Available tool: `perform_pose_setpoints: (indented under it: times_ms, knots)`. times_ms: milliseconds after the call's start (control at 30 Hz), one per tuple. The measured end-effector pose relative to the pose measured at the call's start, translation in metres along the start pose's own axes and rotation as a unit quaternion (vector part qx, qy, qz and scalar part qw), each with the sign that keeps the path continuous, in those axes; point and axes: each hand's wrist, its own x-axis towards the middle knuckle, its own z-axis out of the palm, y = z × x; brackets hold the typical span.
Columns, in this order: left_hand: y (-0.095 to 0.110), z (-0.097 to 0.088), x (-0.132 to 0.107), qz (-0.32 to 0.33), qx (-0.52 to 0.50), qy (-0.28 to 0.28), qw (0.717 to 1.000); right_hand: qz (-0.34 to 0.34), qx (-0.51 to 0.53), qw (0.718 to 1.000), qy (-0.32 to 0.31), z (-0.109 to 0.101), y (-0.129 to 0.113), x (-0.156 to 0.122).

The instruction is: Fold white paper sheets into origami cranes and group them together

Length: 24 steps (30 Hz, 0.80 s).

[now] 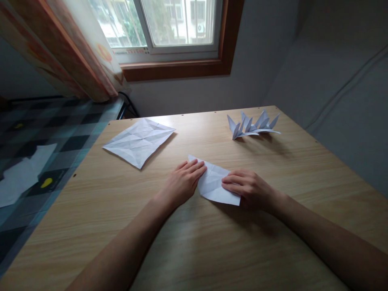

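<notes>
A folded sheet of white paper (pixel 214 184) with crease lines lies on the wooden table in front of me. My left hand (pixel 188 178) rests on its left part, fingers stretched out flat over the edge; the thumb is hidden. On the right side, my right hand (pixel 245 186) has its fingers bent over the paper, with the thumb out of sight beneath, and appears to pinch it. The paper's lower right corner lifts slightly off the wood and casts a shadow.
An unfolded, creased paper square (pixel 140 141) lies at the back left of the table (pixel 145 250). Folded paper cranes (pixel 253 125) stand in a row at the back right. Left of the table, white paper (pixel 22 178) lies on a checkered cloth (pixel 71 143).
</notes>
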Motion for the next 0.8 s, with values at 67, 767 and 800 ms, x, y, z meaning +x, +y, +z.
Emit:
perform_pose_setpoints:
  times_ms: [67,767,800]
  knots:
    - [0.001,-0.002,-0.001,-0.024,0.003,-0.025,0.999,0.025,0.001,0.999,-0.020,-0.001,0.000,-0.002]
    - [-0.004,-0.008,-0.005,-0.032,0.005,-0.090,0.995,0.299,0.104,0.947,0.054,0.002,0.002,0.001]
    - [-0.003,-0.009,-0.005,-0.027,0.001,-0.087,0.996,0.312,0.095,0.943,0.060,0.004,0.001,0.002]
